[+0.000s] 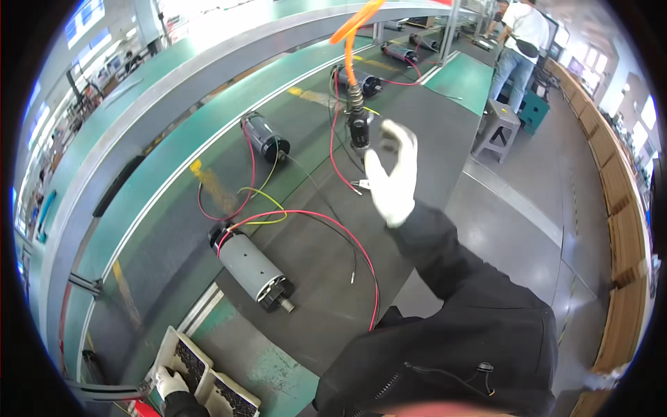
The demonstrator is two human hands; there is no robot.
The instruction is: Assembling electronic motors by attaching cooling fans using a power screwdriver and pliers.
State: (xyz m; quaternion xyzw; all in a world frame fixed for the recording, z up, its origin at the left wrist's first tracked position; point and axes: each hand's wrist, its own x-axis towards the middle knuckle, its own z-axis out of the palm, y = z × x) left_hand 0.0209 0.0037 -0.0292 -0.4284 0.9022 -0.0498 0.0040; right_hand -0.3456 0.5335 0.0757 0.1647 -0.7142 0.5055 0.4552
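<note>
The hanging tool [358, 130] is not yet gripped, the right hand [394, 186] being held spread beside it. The left hand [170, 381] is dipped into a bin [164, 349]; its grasp cannot be told. Between the hands, a grey motor [253, 270] is left untouched, red wire [306, 213] trailing.
</note>
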